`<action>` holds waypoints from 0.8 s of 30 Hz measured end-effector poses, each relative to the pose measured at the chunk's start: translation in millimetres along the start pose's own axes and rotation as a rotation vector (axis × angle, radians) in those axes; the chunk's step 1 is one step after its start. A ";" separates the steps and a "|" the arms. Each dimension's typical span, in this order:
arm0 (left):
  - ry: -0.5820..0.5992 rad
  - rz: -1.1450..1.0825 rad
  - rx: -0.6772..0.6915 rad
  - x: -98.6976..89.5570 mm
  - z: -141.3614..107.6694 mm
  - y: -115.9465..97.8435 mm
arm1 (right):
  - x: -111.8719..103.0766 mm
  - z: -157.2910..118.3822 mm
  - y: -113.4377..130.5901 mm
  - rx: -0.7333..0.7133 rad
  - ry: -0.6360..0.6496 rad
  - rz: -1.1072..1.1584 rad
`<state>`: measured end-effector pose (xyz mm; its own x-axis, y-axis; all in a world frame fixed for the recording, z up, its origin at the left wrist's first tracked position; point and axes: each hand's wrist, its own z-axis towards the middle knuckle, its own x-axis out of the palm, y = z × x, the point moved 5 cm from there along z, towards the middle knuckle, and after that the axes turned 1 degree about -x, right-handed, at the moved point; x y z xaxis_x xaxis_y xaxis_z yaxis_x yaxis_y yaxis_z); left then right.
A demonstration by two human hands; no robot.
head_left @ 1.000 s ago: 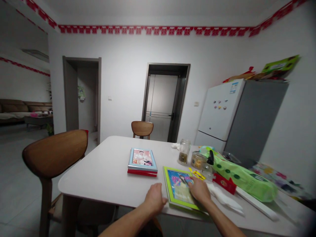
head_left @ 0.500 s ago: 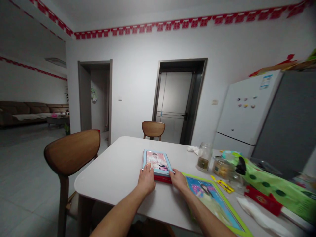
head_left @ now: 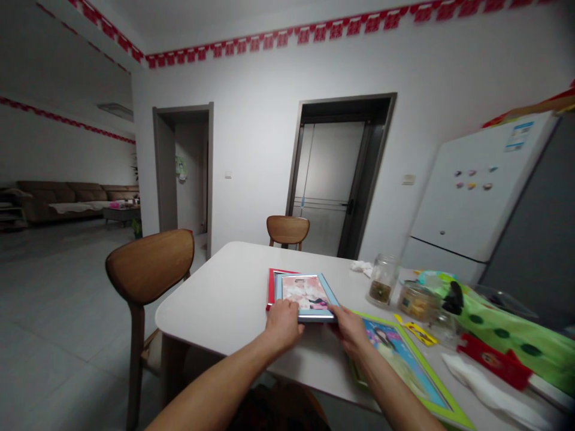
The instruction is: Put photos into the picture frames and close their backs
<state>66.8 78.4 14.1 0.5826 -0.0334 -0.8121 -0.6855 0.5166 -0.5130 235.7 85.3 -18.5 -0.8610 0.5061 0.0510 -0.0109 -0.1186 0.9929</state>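
Observation:
A light-blue picture frame [head_left: 330, 290] with a pink and white picture is held at its near corners by both hands. My left hand [head_left: 284, 323] closes on its near left corner, and my right hand [head_left: 349, 328] grips the near right one. Partly covered by it, a red picture frame [head_left: 271, 291] shows along the left and far edges. Beneath my right forearm lies a larger lime-green picture frame [head_left: 442, 396] with a picture of a long-haired figure on blue. Its left part is hidden by the arm.
On the right of the white table [head_left: 215, 305] stand a glass jar [head_left: 381, 281], a tub of yellowish food [head_left: 417, 301], a red box [head_left: 494, 360] and a green bag [head_left: 516, 329]. Wooden chairs stand at the left [head_left: 153, 263] and far side [head_left: 287, 229].
The light-blue frame has shifted right and toward me, off the red frame, which now shows at its left. Both hands moved with it. The view has turned slightly left.

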 end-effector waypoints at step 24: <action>0.052 -1.179 -0.152 -26.9 -79.4 22.7 | 61.3 -186.1 41.8 -0.750 0.579 -0.549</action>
<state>0.8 23.1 2.2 0.8724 -0.4567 0.1745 0.2146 0.0370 -0.9760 87.8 -47.6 6.1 -0.7507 0.1938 -0.6316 -0.6038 -0.5891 0.5370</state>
